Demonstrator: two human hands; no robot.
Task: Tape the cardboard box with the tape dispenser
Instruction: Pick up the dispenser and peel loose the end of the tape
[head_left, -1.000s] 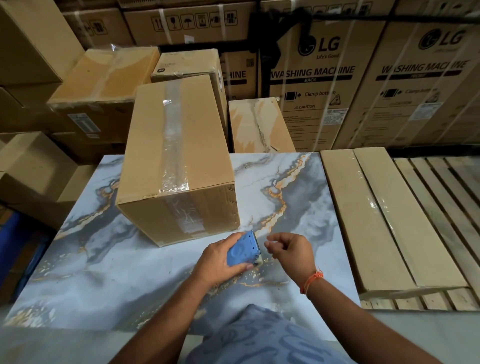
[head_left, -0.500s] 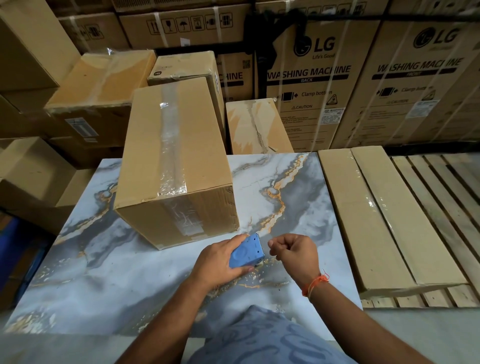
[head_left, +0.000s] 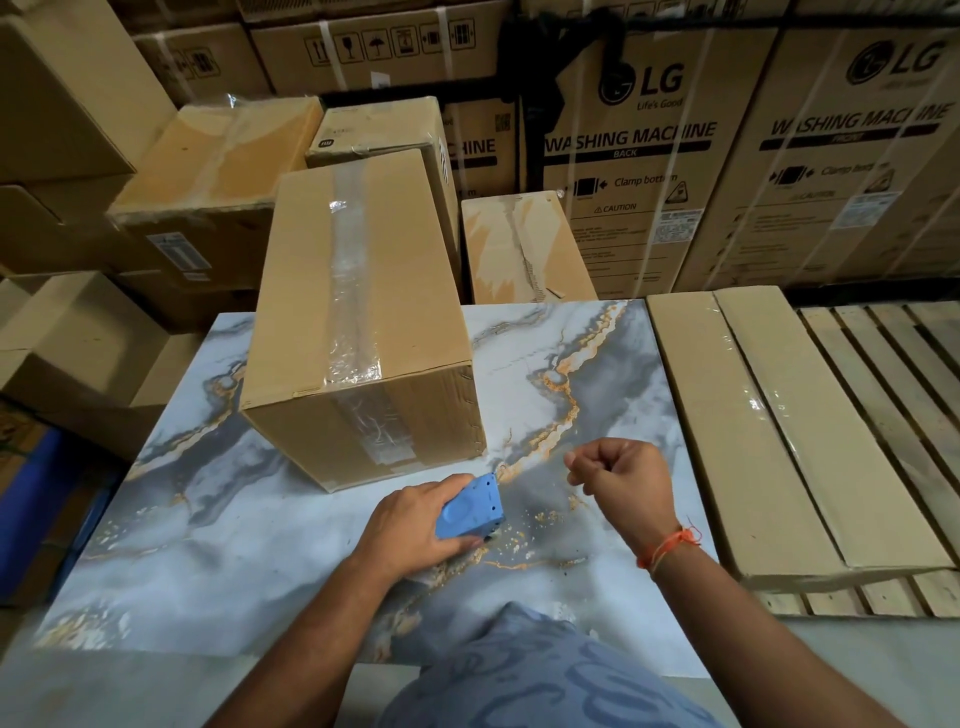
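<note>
A tall brown cardboard box (head_left: 415, 291) stands on the marbled table (head_left: 208, 545), with a strip of clear tape running down the middle of its top and over its near face. Just in front of the box, my left hand (head_left: 410, 525) grips a small blue tape dispenser (head_left: 470, 506) low over the table. My right hand (head_left: 623, 478) is to the right of the dispenser, fingers pinched closed; whether a tape end is between them I cannot tell.
A long flat carton (head_left: 779, 415) lies on a wooden pallet (head_left: 893, 389) right of the table. Several cardboard boxes (head_left: 218, 171) stack up to the left and behind, with large washing machine cartons (head_left: 639, 156) along the back.
My right hand has moved right and away from the dispenser, widening the gap. My left hand with the dispenser has stayed near the box's front.
</note>
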